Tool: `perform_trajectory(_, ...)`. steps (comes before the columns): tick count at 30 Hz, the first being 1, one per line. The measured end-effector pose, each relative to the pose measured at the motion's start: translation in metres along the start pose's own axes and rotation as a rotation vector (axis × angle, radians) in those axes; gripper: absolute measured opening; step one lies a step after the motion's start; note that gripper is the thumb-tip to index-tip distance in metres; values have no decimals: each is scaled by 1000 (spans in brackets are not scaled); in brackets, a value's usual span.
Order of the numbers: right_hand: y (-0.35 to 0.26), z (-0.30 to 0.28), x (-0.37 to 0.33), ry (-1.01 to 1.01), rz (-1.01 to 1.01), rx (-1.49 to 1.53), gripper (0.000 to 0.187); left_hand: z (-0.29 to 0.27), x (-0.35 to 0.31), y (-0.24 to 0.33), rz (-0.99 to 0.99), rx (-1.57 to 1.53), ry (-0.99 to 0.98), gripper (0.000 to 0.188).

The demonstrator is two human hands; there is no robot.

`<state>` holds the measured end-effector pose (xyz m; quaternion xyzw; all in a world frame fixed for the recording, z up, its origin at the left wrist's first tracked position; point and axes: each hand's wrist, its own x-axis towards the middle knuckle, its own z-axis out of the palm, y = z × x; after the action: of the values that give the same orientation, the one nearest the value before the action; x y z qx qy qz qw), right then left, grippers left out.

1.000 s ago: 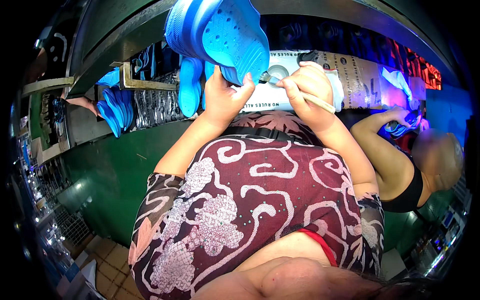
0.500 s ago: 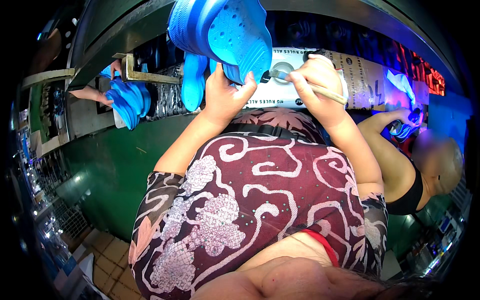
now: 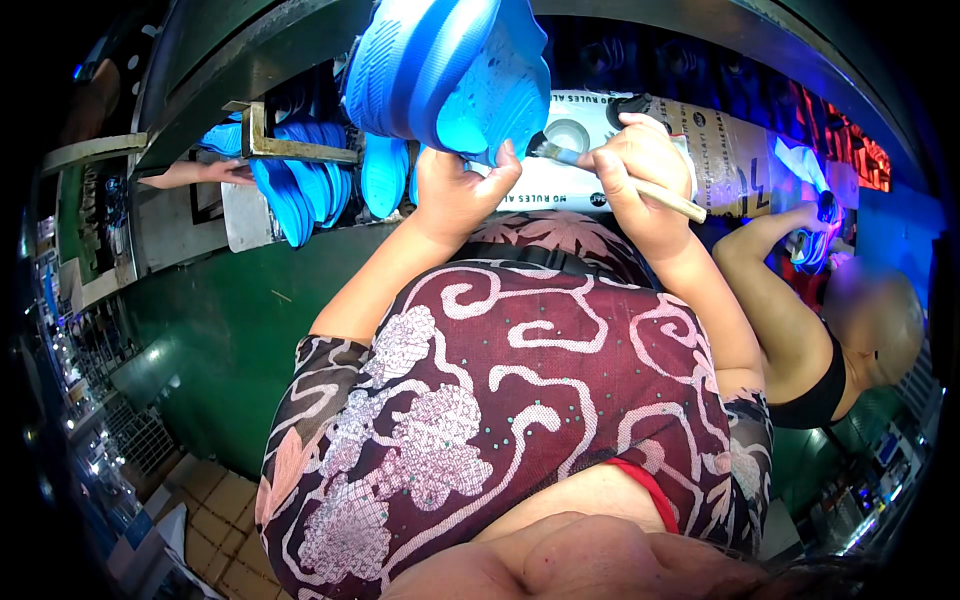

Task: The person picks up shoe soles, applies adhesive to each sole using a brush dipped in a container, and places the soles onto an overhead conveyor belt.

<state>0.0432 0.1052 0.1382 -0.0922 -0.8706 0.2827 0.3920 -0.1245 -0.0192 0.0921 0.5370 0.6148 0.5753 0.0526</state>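
My left hand [image 3: 462, 193] grips a bright blue shoe sole [image 3: 490, 95] by its lower edge, thumb on the inner face. The sole is tilted, showing a ridged outer wall and a pitted inside. In my right hand [image 3: 640, 185] is a paintbrush [image 3: 570, 156] with a pale wooden handle, its dark bristle tip at the sole's near edge. Whether the bristles touch the sole I cannot tell. Just beyond the brush, a round grey dish [image 3: 567, 138] rests on a white printed sheet [image 3: 575, 195].
More blue soles [image 3: 383, 175] stand to the left, several [image 3: 300, 190] beside a metal bracket [image 3: 300, 150]. Another person's hand [image 3: 228, 172] reaches in there. A co-worker's arm [image 3: 750, 265] is at the right, by a cardboard box [image 3: 735, 160]. A metal beam [image 3: 700, 20] crosses above.
The sole in my left hand has turned a little and shifted slightly right. The brush has tilted slightly. At the left, the other person's hand has let go of the blue soles, now set down.
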Motion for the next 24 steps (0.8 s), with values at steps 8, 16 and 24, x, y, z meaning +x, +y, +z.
perform_trajectory(8, -9, -1, -1, -60, 27, -16, 17, 2, 11, 6, 144, 15, 97, 28)
perform_trajectory(16, -4, -1, 0, -4, 30, 23, 17, -1, 23, 28, 222, 188, -101, 36)
perform_trajectory(24, 0, -35, -21, 161, 108, -19, 18, -2, 29, 25, 86, -12, -111, 27)
